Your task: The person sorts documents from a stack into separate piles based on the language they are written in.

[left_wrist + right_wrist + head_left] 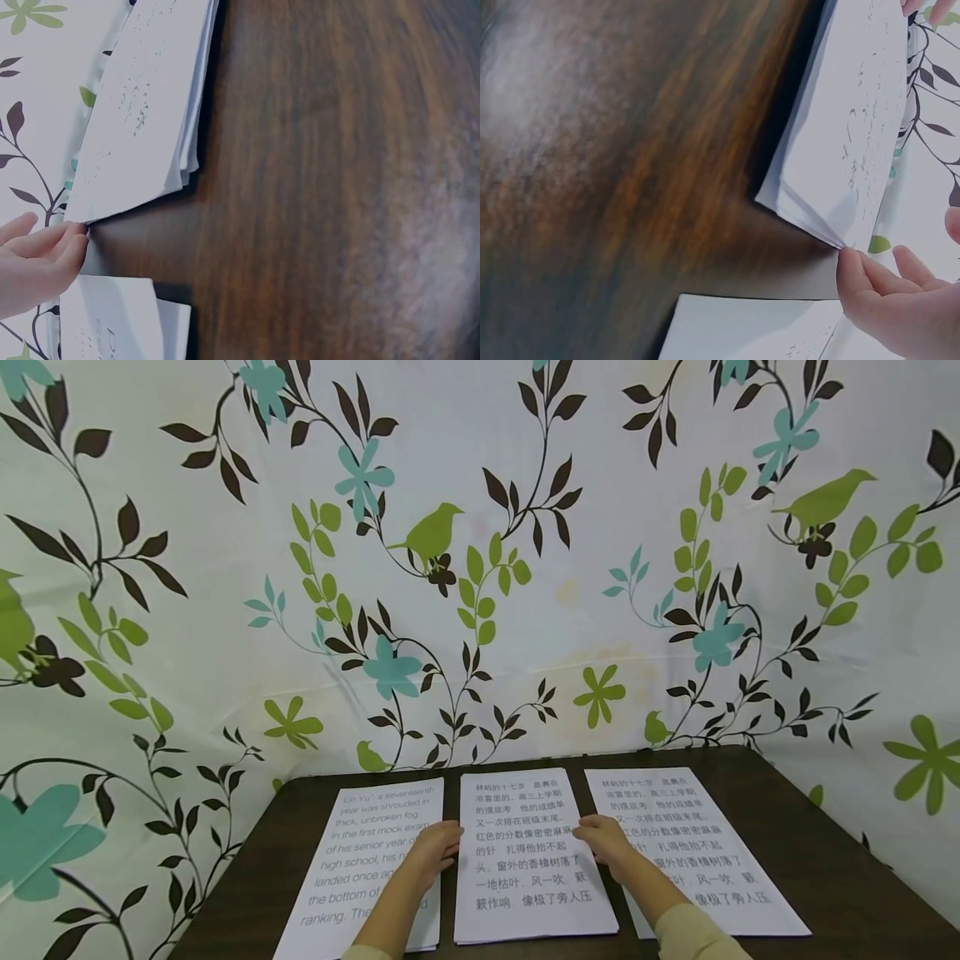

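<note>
1. While I follow along remotely through the head camera, the left hand (435, 847) pinches the left edge of a middle stack (525, 877) of white paper, its fingertips together at the sheets; how far they reach underneath I cannot tell.
2. The right hand (603, 842) pinches the opposite edge of that stack, almost level with the left hand, fingertips closed on the paper. In the right wrist view I see its other fingers spread away from the edge.
3. The middle stack lies between the two hands, running past them both toward the back of the table and toward the person. It is printed with Chinese characters.
4. To the left of the left hand, and partly beneath that forearm, I see a left stack (352, 860) printed in large English text.
5. To the right of the right hand, partly covered by it and its forearm, lies a right stack (697, 852), also in Chinese.
6. Under all three is a dark brown wooden table (273, 868).
7. Beyond both hands hangs a white cloth (480, 452) patterned with green birds, blue flowers and dark leafy stems.
8. Pale yellowish sleeves (697, 935) cover the arms behind the hands.
</note>
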Tool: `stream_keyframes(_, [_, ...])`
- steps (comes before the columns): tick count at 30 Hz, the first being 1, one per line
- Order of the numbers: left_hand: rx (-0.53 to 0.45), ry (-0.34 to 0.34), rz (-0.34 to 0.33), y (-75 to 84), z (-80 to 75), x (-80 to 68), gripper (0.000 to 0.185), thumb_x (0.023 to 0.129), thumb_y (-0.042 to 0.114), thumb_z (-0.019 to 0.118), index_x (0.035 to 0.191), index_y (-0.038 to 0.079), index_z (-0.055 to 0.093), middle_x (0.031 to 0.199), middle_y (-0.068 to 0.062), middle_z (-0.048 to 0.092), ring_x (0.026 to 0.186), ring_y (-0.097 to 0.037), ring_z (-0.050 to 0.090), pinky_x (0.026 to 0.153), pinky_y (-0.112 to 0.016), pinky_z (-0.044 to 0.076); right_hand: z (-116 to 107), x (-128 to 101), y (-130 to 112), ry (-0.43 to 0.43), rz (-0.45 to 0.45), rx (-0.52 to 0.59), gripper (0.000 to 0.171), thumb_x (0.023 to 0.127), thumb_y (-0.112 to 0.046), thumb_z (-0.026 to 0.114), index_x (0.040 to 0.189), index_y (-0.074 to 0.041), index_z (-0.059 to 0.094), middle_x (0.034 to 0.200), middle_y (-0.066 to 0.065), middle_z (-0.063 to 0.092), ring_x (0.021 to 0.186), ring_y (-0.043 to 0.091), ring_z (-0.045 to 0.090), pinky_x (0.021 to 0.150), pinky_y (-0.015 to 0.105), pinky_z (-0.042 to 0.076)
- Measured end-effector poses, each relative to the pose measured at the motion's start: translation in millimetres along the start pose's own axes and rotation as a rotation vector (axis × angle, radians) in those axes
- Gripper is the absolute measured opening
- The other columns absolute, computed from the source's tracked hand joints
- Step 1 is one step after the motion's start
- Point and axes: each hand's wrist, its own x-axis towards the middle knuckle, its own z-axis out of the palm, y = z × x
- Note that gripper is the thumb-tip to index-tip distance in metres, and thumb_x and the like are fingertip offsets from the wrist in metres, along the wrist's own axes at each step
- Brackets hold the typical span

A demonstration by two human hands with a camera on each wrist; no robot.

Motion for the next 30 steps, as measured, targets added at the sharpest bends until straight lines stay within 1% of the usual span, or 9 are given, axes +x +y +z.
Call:
stream_keyframes(5, [0.043, 0.031, 0.010, 3.5, 0.7, -2.1, 0.050, 0.083, 0.016, 0.051, 0.123, -0.011, 0.036, 0.117, -0.026, 0.043, 0.107, -0.039, 0.040, 0.087, -0.049, 0.033, 2.4, 1.2, -3.8, 0.001, 0.001, -0.023, 0.045, 0.081, -0.015, 0.052, 0.113, 0.015, 0.043, 0.109, 0.028, 0.047, 0.101, 0.041, 0.044, 0.079, 0.048, 0.040])
stream_keyframes(7, [0.062, 0.038, 0.025, 4.2, 1.2, -3.8, 0.051, 0.082, 0.018, 0.052, 0.122, -0.011, 0.038, 0.116, -0.026, 0.044, 0.106, -0.040, 0.041, 0.086, -0.049, 0.034, 3.7, 1.4, -4.9, 0.006, -0.002, -0.026, 0.044, 0.082, -0.014, 0.051, 0.113, 0.015, 0.043, 0.108, 0.027, 0.048, 0.100, 0.041, 0.044, 0.081, 0.049, 0.038])
stream_keyframes(12, [0.066, 0.052, 0.036, 2.8, 3.3, -3.0, 0.050, 0.082, 0.017, 0.051, 0.121, -0.011, 0.038, 0.117, -0.026, 0.044, 0.108, -0.040, 0.040, 0.087, -0.049, 0.033, 4.9, -0.2, -5.9, 0.022, -0.002, -0.053, 0.043, 0.082, -0.013, 0.050, 0.113, 0.016, 0.042, 0.106, 0.027, 0.048, 0.100, 0.042, 0.044, 0.083, 0.050, 0.036])
stream_keyframes(16, [0.051, 0.063, 0.027, 1.5, 5.2, -1.2, 0.048, 0.083, 0.014, 0.049, 0.122, -0.011, 0.037, 0.119, -0.027, 0.042, 0.109, -0.040, 0.039, 0.088, -0.050, 0.031, 3.7, -3.0, -6.4, 0.023, 0.011, -0.065, 0.044, 0.081, -0.013, 0.050, 0.112, 0.017, 0.042, 0.105, 0.029, 0.048, 0.101, 0.044, 0.042, 0.083, 0.050, 0.036])
stream_keyframes(23, [0.076, 0.088, 0.016, 1.1, 7.0, -1.5, 0.046, 0.083, 0.014, 0.051, 0.120, -0.010, 0.041, 0.117, -0.025, 0.045, 0.108, -0.039, 0.041, 0.086, -0.049, 0.033, 2.9, -1.3, -4.6, 0.028, 0.023, -0.048, 0.043, 0.081, -0.013, 0.050, 0.111, 0.017, 0.042, 0.105, 0.028, 0.048, 0.102, 0.045, 0.041, 0.084, 0.052, 0.035])
stream_keyframes(27, [0.098, 0.104, 0.025, 2.4, 8.2, -3.2, 0.044, 0.082, 0.014, 0.051, 0.118, -0.010, 0.043, 0.113, -0.024, 0.047, 0.105, -0.039, 0.043, 0.086, -0.049, 0.033, 3.9, 0.7, -4.3, 0.071, 0.045, -0.049, 0.038, 0.081, -0.012, 0.049, 0.109, 0.013, 0.047, 0.099, 0.022, 0.052, 0.100, 0.041, 0.045, 0.079, 0.049, 0.039])
stream_keyframes(30, [0.084, 0.119, 0.033, 4.0, 9.4, -5.2, 0.042, 0.082, 0.011, 0.049, 0.117, -0.012, 0.043, 0.112, -0.025, 0.048, 0.103, -0.038, 0.045, 0.086, -0.048, 0.035, 3.4, 1.4, -3.2, 0.096, 0.037, -0.030, 0.038, 0.081, -0.012, 0.048, 0.109, 0.013, 0.046, 0.099, 0.022, 0.052, 0.099, 0.040, 0.046, 0.078, 0.049, 0.040])
